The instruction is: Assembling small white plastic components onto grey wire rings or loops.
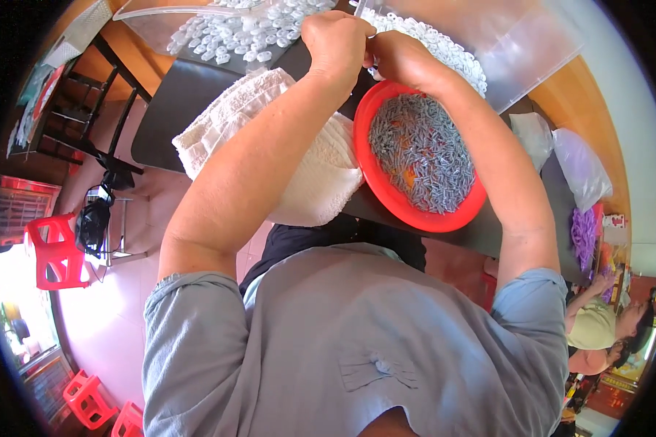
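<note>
My left hand (334,42) and my right hand (403,60) meet over the far side of the dark table, fingers pinched close together. Something tiny and whitish shows between them, too small to name. Just below my right hand stands a red plastic basin (363,162), filled with many small grey screw-like pieces (419,149). Beyond my hands, one heap of small white plastic pieces (444,47) lies to the right and another heap of translucent white pieces (229,35) to the left. Under my left forearm sits a cream towel-like cloth bundle (310,193), touching the basin's edge.
Clear plastic bins (539,54) stand at the far edge. Clear bags (583,171) and a purple bundle (583,237) are at the right. Another person (594,324) sits beyond on that side. Red stools (57,251) and a black bag (93,227) are on the left.
</note>
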{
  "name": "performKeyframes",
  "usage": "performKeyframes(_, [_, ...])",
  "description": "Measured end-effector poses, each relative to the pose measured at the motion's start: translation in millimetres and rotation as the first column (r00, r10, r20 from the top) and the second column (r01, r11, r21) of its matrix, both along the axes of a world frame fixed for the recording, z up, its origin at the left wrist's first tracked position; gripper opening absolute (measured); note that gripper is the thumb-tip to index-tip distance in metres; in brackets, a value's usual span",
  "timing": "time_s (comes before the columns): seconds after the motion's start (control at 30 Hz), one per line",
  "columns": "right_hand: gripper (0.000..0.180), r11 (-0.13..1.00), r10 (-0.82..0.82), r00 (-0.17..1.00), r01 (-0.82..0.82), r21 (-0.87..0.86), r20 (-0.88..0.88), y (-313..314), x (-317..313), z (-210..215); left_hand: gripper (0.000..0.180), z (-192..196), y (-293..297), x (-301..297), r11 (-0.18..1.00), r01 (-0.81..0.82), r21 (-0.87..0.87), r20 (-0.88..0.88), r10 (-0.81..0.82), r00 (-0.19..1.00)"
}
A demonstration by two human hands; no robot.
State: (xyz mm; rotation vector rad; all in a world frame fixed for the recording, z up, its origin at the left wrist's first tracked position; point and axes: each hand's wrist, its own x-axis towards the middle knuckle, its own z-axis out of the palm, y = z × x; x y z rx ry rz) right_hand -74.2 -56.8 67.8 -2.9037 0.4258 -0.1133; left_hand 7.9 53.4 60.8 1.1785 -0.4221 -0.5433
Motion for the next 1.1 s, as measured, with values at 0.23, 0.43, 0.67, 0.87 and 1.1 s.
performKeyframes(0.23, [0.017, 0.984, -0.110, 0.986, 0.125, 0.125, -0.124, 2, 6, 2, 0.010, -2, 0, 3, 0.999, -0.008, -0.032, -0.031, 0.007, 0.999])
performKeyframes(0.43, [0.019, 0.999, -0.038, 0.992, 0.035, -0.020, -0.125, -1, -5, 16, 0.010, 2, 0, 3, 0.998, -0.029, -0.049, -0.047, 0.027, 0.999])
performKeyframes(0.67, [0.027, 0.971, 0.119, 0.982, -0.146, -0.188, -0.150, -1, -3, 15, 0.005, 0, 0, 4, 0.997, -0.020, -0.071, -0.092, 0.014, 0.996])
performKeyframes(0.87, [0.029, 0.984, 0.074, 0.983, -0.099, -0.145, -0.168, -4, -2, 16, 0.006, 3, 1, 3, 0.997, -0.019, -0.071, -0.115, 0.011, 0.993])
performKeyframes(1.1, [0.033, 0.955, 0.207, 0.974, -0.223, -0.196, -0.096, -18, -2, 4, 0.006, 2, 1, 4, 0.999, -0.004, -0.052, -0.098, -0.001, 0.995])
